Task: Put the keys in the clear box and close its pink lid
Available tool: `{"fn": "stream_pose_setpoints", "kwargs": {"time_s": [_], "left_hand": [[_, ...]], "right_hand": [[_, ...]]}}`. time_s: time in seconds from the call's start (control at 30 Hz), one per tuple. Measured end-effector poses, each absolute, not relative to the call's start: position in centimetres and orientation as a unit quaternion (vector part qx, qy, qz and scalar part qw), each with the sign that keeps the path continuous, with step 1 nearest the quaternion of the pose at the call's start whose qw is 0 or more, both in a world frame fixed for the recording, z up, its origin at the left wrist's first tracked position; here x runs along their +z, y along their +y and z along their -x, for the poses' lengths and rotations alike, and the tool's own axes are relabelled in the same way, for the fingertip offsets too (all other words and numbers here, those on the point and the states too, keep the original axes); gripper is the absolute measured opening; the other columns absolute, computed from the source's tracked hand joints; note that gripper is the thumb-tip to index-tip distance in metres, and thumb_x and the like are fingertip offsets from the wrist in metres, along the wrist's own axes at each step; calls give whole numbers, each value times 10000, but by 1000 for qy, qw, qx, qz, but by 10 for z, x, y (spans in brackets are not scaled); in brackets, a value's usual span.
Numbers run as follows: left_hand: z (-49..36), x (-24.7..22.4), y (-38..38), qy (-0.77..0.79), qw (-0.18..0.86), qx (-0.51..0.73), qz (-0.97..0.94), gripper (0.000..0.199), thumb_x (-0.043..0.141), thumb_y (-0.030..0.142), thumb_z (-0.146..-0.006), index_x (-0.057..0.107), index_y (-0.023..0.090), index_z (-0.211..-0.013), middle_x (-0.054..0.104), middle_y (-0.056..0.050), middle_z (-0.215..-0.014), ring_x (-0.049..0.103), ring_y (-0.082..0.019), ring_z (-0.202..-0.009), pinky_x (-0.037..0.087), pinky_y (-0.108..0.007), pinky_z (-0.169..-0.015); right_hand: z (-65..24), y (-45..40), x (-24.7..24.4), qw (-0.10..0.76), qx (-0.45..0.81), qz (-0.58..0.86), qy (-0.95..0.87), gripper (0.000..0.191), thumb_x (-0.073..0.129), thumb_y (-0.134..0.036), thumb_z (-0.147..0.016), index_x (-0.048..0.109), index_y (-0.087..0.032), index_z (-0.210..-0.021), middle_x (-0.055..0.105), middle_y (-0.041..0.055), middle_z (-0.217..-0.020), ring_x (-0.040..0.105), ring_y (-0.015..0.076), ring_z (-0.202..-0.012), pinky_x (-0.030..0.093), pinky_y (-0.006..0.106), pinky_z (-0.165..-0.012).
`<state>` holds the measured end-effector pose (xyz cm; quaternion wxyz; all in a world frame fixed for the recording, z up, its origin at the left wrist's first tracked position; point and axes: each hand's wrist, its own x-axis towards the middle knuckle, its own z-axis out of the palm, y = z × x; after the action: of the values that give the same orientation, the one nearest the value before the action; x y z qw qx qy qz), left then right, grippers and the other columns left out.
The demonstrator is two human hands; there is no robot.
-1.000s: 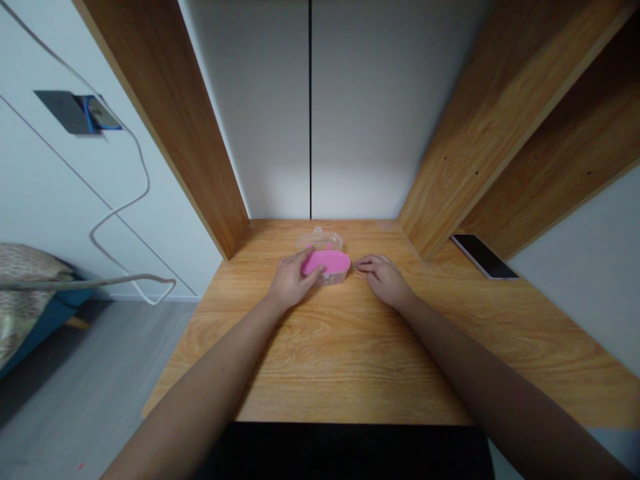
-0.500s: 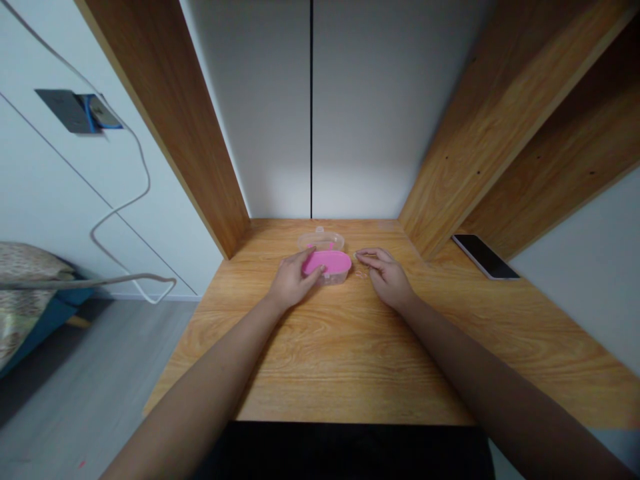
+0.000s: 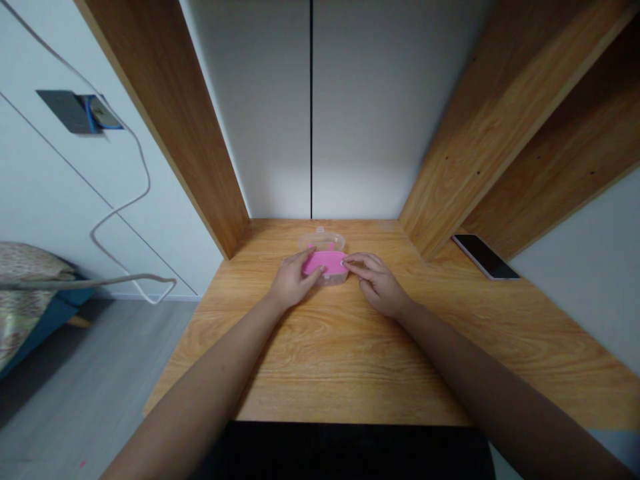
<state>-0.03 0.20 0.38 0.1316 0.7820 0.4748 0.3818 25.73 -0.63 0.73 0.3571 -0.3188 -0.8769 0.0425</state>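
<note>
A small oval box (image 3: pixel 331 279) of clear plastic with a pink inner tray (image 3: pixel 327 263) stands on the wooden desk. Its clear hinged lid (image 3: pixel 323 240) is folded back on the far side. My left hand (image 3: pixel 294 280) grips the box's left end, thumb at the near rim and fingers at the far rim. Over the right end of the pink tray, the thumb and index finger of my right hand (image 3: pixel 376 283) are pinched together. A tiny pale thing shows at those fingertips, too small to name.
A phone (image 3: pixel 486 257) lies at the right of the desk (image 3: pixel 350 360), by the wooden upright (image 3: pixel 500 133). White panels (image 3: pixel 280 133) close off the back. At the left, a white cable (image 3: pixel 145 167) hangs past a wall socket (image 3: pixel 103 112).
My right hand has moved left, from the desk beside the box to over the pink tray's right end. My left hand and the box have stayed in place.
</note>
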Motion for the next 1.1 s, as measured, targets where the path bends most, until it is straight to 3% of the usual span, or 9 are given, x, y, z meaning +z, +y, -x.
{"fn": "stream_pose_setpoints", "kwargs": {"time_s": [0.27, 0.47, 0.7, 1.1], "left_hand": [[0, 5, 1, 477, 130, 380, -782, 575, 564, 510, -935, 545, 157, -1388, 621, -144, -1363, 634, -284, -1186, 501, -415, -1037], [0, 3, 2, 487, 134, 375, -777, 579, 565, 528, -930, 554, 163, -1380, 621, -137, -1366, 637, -280, -1183, 496, -409, -1043], [-1, 5, 0, 482, 142, 377, -778, 584, 550, 528, -940, 552, 147, -1381, 614, -148, -1372, 632, -277, -1192, 501, -402, -1036], [1, 5, 0, 484, 135, 375, -779, 580, 557, 533, -934, 553, 164, -1381, 611, -138, -1380, 640, -276, -1182, 501, -400, -1039]], "right_hand": [[-258, -8, 9, 362, 28, 323, -874, 605, 445, -34, -838, 568, -281, -1376, 645, 71, -1296, 548, 250, -1235, 430, 513, -1069], [-267, -1, 6, 400, -1, 443, -803, 478, 455, -61, -813, 707, -232, -1182, 704, 60, -1200, 585, 248, -1175, 449, 477, -1054], [-287, 15, -2, 286, 0, 609, -740, 374, 465, -81, -803, 788, -206, -945, 753, 33, -1136, 583, 234, -1162, 422, 416, -1063], [-281, 11, -3, 225, -14, 612, -758, 340, 486, -133, -827, 792, -222, -946, 763, 19, -1098, 596, 247, -1108, 442, 414, -1018]]}}
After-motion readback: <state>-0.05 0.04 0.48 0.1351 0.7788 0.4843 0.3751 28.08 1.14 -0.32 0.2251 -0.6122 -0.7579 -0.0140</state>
